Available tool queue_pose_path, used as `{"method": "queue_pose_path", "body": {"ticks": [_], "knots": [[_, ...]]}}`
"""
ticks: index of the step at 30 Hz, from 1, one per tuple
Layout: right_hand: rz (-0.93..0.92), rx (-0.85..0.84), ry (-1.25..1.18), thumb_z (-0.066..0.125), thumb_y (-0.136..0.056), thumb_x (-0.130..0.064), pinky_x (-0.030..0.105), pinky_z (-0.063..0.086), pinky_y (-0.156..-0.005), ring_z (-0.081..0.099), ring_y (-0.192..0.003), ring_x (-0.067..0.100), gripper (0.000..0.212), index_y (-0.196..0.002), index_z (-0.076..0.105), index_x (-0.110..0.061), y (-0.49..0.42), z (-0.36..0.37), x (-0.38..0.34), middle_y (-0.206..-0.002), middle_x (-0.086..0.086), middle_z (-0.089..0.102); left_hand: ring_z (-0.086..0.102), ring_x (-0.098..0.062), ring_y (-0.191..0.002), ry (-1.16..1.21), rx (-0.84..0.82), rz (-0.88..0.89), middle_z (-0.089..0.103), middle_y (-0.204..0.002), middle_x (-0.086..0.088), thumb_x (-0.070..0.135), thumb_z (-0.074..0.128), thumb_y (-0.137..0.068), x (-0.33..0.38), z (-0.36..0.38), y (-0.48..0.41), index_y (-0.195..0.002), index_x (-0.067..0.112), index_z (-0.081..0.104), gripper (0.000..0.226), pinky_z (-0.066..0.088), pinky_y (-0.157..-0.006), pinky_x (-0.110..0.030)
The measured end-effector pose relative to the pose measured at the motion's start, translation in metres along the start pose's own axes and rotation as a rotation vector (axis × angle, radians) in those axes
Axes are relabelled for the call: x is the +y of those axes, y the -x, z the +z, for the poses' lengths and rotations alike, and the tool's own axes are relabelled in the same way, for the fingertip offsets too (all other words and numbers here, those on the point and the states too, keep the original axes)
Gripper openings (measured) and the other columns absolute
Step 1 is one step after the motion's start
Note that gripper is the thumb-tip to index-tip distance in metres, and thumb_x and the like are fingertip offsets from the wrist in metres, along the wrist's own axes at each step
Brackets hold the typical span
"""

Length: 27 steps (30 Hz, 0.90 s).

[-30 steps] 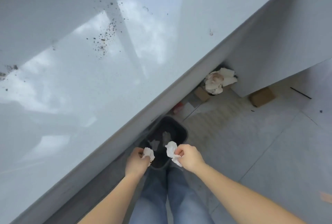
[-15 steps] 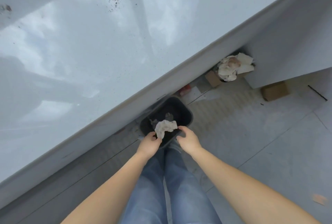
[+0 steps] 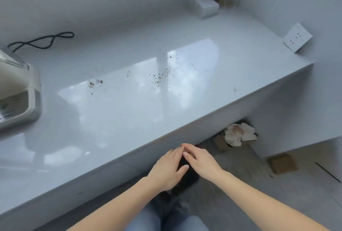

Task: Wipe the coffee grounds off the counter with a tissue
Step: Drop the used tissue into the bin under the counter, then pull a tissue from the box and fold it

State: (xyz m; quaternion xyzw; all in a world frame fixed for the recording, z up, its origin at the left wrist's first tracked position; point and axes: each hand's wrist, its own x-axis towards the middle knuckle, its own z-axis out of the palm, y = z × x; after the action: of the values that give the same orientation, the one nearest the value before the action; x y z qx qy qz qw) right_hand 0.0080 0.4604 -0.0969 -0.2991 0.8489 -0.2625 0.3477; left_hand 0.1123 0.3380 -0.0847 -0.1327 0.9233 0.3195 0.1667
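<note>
Both hands are down in front of the counter (image 3: 129, 119) edge, below the worktop level; left hand (image 3: 167, 169) and right hand (image 3: 200, 163) are flat and spread, palms down, fingertips touching each other near the counter lip; neither one has hold of anything, no tissue in either. There's something dark right under the hands but they cover most of it so I can't tell what it is.

The coffee grounds (image 3: 161, 77) sit on the glossy top, well apart from the hands; one loose streak of specks runs diagonally near the middle of the bright reflection, and a smaller brownish clump (image 3: 95, 82) lies off to the left of it; a tiny stray mark (image 3: 234, 89) sits closer to the right front edge.

Other stuff around: a pale machine (image 3: 16, 93) at the far left edge of the counter, only partly in view; a black cable (image 3: 42, 41) looped behind it along the wall; a white box (image 3: 204, 5) in the back corner, with a brown item just behind it, too blurry to identify; a white socket plate (image 3: 297, 37) on the right wall. Under the counter there's a crumpled wad of paper (image 3: 239, 134) on the floor, and a brown block (image 3: 282, 163) further right. Nothing stands between the hands and the grounds, just bare counter.
</note>
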Motion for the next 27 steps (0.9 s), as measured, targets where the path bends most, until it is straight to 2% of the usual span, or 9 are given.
{"method": "queue_pose_path", "body": {"ticks": [3,5,8,11,13,15,18,22,27], "knots": [[-0.212,0.202,0.048,0.031,-0.097,-0.046,0.026,0.047,-0.093,0.055,-0.111,-0.002,0.037,-0.132,0.043,-0.043,0.018,-0.049,-0.043,-0.12,-0.022,0.063,-0.001,-0.003,-0.146,0.002,0.265,0.098,-0.001,-0.158,0.018,0.051,0.029,-0.094,0.01,-0.049,0.029,-0.146,0.042,-0.01,0.066,0.008,-0.12,-0.028],[-0.347,0.3,0.103,0.03,-0.097,-0.045,0.023,0.043,-0.094,0.051,-0.114,-0.006,0.038,-0.132,0.044,-0.044,0.025,-0.074,-0.073,-0.121,-0.024,0.061,-0.011,0.002,-0.144,-0.046,0.456,0.097,-0.011,-0.156,0.023,0.054,0.022,-0.092,0.005,-0.08,0.05,-0.141,0.048,-0.018,0.063,-0.002,-0.119,-0.024],[-0.544,0.38,0.257,0.034,-0.098,-0.04,0.023,0.025,-0.109,0.033,-0.135,-0.002,0.043,-0.141,0.036,-0.038,0.014,-0.096,-0.123,-0.143,-0.021,0.042,-0.025,0.0,-0.141,-0.166,0.682,-0.024,-0.025,-0.153,0.023,0.056,0.015,-0.09,-0.015,-0.125,0.081,-0.14,0.044,-0.024,0.065,-0.018,-0.115,-0.026],[-0.646,0.412,0.347,0.027,-0.098,-0.043,0.03,0.009,-0.116,0.005,-0.146,0.007,0.05,-0.145,0.011,-0.042,-0.009,-0.094,-0.186,-0.157,-0.015,0.012,-0.031,-0.003,-0.139,-0.162,0.827,-0.163,-0.032,-0.15,0.021,0.052,0.023,-0.094,-0.04,-0.167,0.111,-0.14,0.039,-0.028,0.069,-0.021,-0.114,-0.031],[-0.716,0.398,0.343,0.019,-0.096,-0.05,0.033,0.004,-0.118,-0.01,-0.144,0.002,0.05,-0.141,-0.002,-0.05,-0.022,-0.08,-0.233,-0.157,-0.019,-0.001,-0.031,-0.002,-0.139,-0.117,0.91,-0.224,-0.03,-0.151,0.02,0.049,0.029,-0.095,-0.056,-0.191,0.133,-0.14,0.039,-0.026,0.072,-0.019,-0.115,-0.033],[-0.807,0.374,0.328,0.019,-0.097,-0.051,0.035,0.003,-0.119,-0.014,-0.143,-0.001,0.049,-0.141,-0.004,-0.052,-0.029,-0.056,-0.281,-0.157,-0.02,-0.005,-0.028,-0.002,-0.14,-0.091,0.975,-0.253,-0.025,-0.153,0.019,0.051,0.029,-0.094,-0.072,-0.208,0.158,-0.141,0.04,-0.024,0.071,-0.02,-0.114,-0.032],[-0.949,0.32,0.307,0.021,-0.096,-0.051,0.035,0.007,-0.119,-0.01,-0.145,0.003,0.052,-0.144,0.001,-0.048,-0.033,-0.011,-0.355,-0.159,-0.017,-0.001,-0.026,-0.001,-0.14,-0.114,1.06,-0.313,-0.024,-0.153,0.021,0.057,0.021,-0.09,-0.107,-0.228,0.205,-0.142,0.042,-0.021,0.068,-0.022,-0.114,-0.029],[-1.106,0.274,0.248,0.023,-0.096,-0.049,0.033,0.006,-0.118,-0.007,-0.146,0.007,0.054,-0.147,0.006,-0.041,-0.031,0.061,-0.451,-0.159,-0.015,0.001,-0.027,0.0,-0.14,-0.137,1.143,-0.427,-0.026,-0.153,0.021,0.056,0.024,-0.092,-0.175,-0.256,0.275,-0.143,0.041,-0.019,0.069,-0.022,-0.113,-0.029],[-1.237,0.2,0.198,0.035,-0.097,-0.04,0.022,0.002,-0.118,-0.004,-0.146,0.004,0.055,-0.148,0.016,-0.034,-0.036,0.157,-0.558,-0.159,-0.013,0.008,-0.03,0.0,-0.138,-0.139,1.172,-0.577,-0.027,-0.153,0.018,0.052,0.026,-0.094,-0.276,-0.291,0.357,-0.142,0.035,-0.025,0.072,-0.024,-0.112,-0.03]]}}
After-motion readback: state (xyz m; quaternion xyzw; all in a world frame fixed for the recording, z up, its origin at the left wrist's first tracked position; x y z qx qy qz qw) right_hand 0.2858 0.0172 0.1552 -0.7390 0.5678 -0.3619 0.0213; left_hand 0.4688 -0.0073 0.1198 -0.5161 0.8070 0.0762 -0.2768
